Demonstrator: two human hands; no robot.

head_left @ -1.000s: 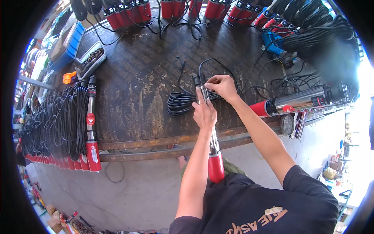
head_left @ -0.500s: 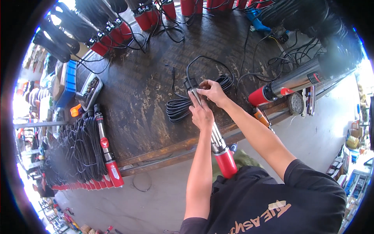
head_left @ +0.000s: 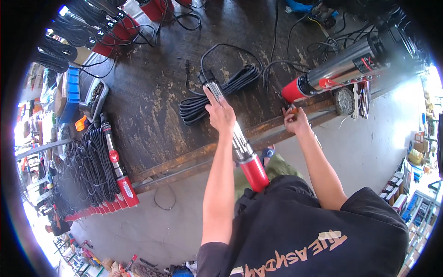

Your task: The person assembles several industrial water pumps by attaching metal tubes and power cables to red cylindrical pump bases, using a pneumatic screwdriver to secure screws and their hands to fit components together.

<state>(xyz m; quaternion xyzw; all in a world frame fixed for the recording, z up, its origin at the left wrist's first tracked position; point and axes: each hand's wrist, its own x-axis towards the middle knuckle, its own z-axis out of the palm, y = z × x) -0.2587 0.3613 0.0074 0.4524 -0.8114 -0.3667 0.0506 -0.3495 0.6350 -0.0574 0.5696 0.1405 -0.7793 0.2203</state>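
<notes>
A slim steel submersible pump (head_left: 253, 170) with a red end leans over the table's front edge, its red end against my body. My left hand (head_left: 220, 115) is closed round its steel body, the index finger stretched along it towards the black top. From that top a black cable runs to a coil (head_left: 194, 110) lying on the table behind the pump. My right hand (head_left: 297, 122) is at the table edge, its fingers closed on an orange tool (head_left: 294, 111). Most of the tool is hidden by the hand, so its kind cannot be made out.
A larger steel pump (head_left: 344, 67) with a red end lies at the right, by a round grey pad (head_left: 344, 101). At left stand a tray of small parts (head_left: 96, 98), a blue bin (head_left: 73, 87) and a row of cabled pumps (head_left: 121, 171). More red-ended pumps line the back.
My right hand has left the pump's top and moved right and down to the orange tool at the table edge. My left hand still holds the pump. The whole view has shifted slightly.
</notes>
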